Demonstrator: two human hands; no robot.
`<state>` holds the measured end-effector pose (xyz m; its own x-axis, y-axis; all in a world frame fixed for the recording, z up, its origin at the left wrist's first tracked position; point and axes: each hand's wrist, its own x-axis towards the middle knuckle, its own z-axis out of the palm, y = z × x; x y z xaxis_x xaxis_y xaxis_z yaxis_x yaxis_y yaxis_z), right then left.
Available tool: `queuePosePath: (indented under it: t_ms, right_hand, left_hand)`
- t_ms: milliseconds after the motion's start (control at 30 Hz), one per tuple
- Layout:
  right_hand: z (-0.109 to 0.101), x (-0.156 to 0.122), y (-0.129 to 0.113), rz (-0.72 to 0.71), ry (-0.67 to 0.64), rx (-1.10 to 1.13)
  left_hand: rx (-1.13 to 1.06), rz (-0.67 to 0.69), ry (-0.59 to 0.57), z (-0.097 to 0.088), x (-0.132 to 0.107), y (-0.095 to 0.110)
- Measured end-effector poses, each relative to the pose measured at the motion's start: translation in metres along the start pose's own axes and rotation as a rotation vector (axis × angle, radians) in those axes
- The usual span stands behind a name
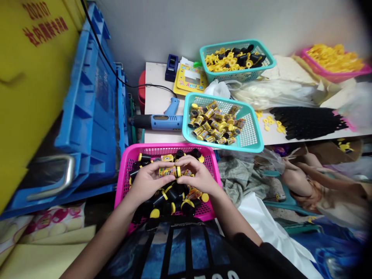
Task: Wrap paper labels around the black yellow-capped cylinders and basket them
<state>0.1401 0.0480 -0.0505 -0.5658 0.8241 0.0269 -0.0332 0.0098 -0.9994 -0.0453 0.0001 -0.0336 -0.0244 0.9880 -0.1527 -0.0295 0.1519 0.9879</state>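
Observation:
Between my two hands is a small tube (167, 171) with a printed yellow label and a yellow-and-black end, lying roughly level. My left hand (149, 177) has its fingers closed round the tube's left part. At the tube's right end, my right hand (198, 176) grips with thumb and fingertips. Both hands are over a pink basket (123, 182) of black tubes with yellow ends (159, 199). Some tubes in there carry printed labels, and my hands hide part of the pile.
A turquoise basket (252, 133) of labelled tubes stands on the white table beside a blue heat gun (167, 122). Behind is another turquoise basket (236, 73) with yellow and black parts. Black sticks (308, 122) lie at right, near a seated person (325, 182). Blue crates (93, 100) stand left.

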Motion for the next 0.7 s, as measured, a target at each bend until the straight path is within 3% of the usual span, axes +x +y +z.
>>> queuePosePath:
  t_ms: [200,300,533,700]
  right_hand:
    - [0.024,-0.001,0.014,0.277,-0.075,0.506]
    - [0.027,-0.002,0.019,0.279,-0.047,0.573]
    - [0.013,-0.003,0.022,0.143,0.005,0.373]
    - [-0.008,0.004,-0.017,-0.075,0.097,0.016]
  left_hand:
    - [-0.110,0.010,-0.002,0.011,-0.003,0.001]
    - [-0.073,0.000,0.006,0.013,-0.005,0.001]
    - [0.086,0.094,0.006,0.016,-0.004,-0.001]
    - [0.486,0.471,0.046,0.020,0.012,0.031]
